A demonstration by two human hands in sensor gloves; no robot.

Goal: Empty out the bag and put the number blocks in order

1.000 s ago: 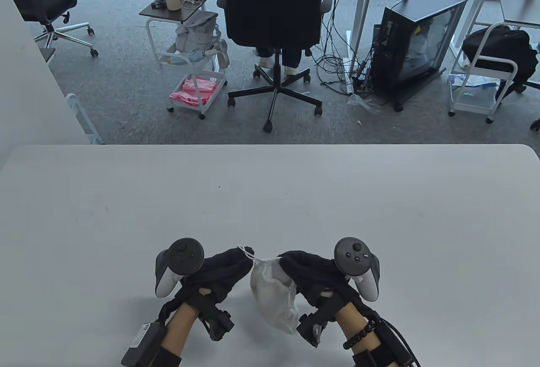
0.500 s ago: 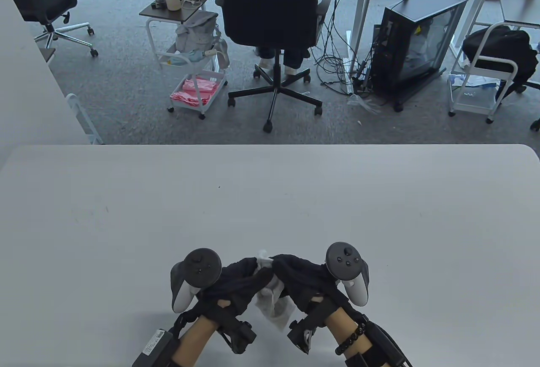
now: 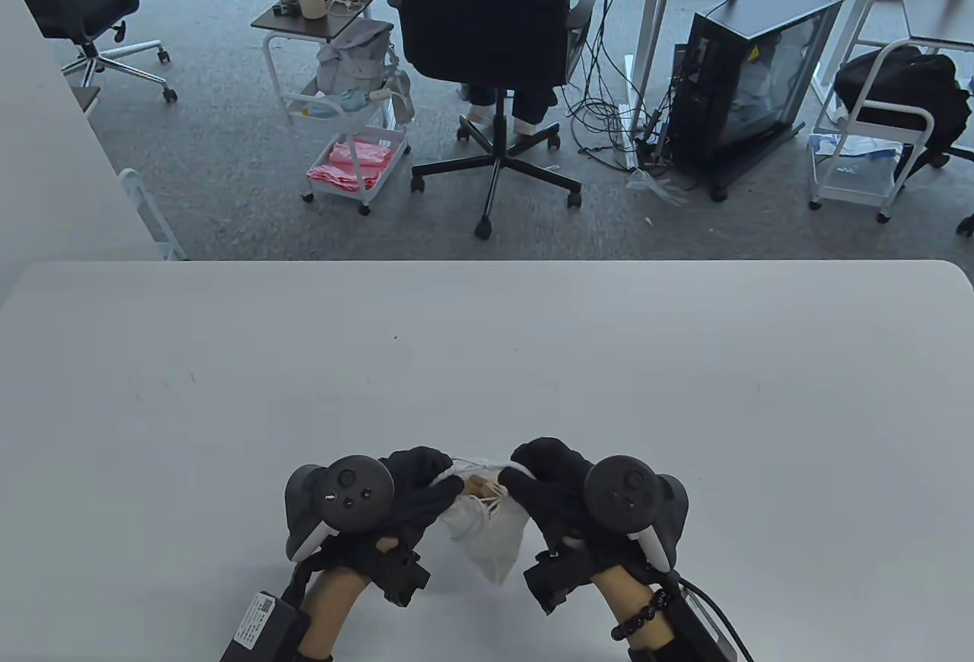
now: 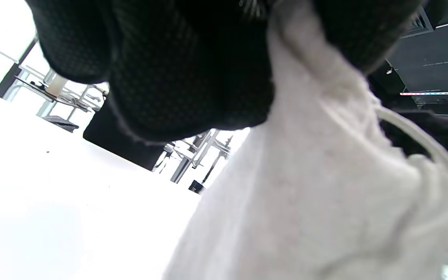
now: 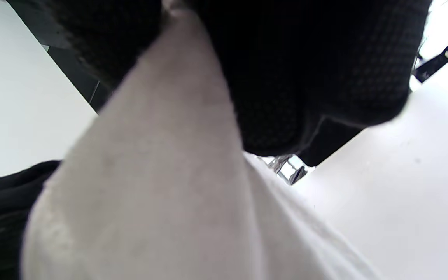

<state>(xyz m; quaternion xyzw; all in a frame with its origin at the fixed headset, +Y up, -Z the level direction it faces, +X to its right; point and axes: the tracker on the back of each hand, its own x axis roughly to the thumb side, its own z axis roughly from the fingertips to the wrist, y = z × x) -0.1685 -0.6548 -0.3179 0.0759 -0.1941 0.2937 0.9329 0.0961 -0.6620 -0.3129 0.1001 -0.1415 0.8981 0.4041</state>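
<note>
While both hands grip the bag, the white table fronts an office.

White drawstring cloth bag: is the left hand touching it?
Touching. The left wrist view shows the left hand gripping the white drawstring cloth bag.

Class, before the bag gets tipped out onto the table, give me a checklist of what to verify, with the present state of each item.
1. Left hand grips the white bag's rim: ok.
2. Right hand grips the opposite rim: ok.
3. Bag mouth pulled open: ok, tan pieces show inside, with the drawstring slack.
4. Bag mouth pointing down for pouring: not ok, it faces up.
5. Bare table ahead of the hands for the blocks: ok.
6. How many blocks are inside: cannot tell.
</note>
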